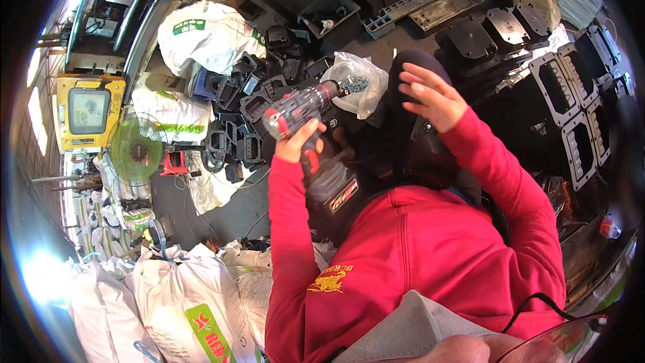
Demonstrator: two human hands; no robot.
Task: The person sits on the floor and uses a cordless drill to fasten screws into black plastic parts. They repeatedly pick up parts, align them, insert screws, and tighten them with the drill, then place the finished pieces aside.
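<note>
My left hand (300, 141) is wrapped round the grip of a cordless drill (306, 106), dark grey with red parts. The drill's nose points up and to the right, close to a clear plastic bag (375, 94) with small screws (355, 85) inside. To the right of that bag, my right hand (433, 99) is raised over my dark-clad knee. Its fingers are stretched out and nothing is in them. Black plastic housings (255, 104) lie heaped on the floor left of the drill. Further right stand black rectangular frames (556, 84) with openings.
More black box-shaped parts (470, 39) stand at the far right. A grey bin (330, 10) and a blue-grey tray (380, 24) lie at the back. To the left are a green fan (138, 151) and a yellow-framed panel (91, 111). Full white sacks (185, 292) fill the near left.
</note>
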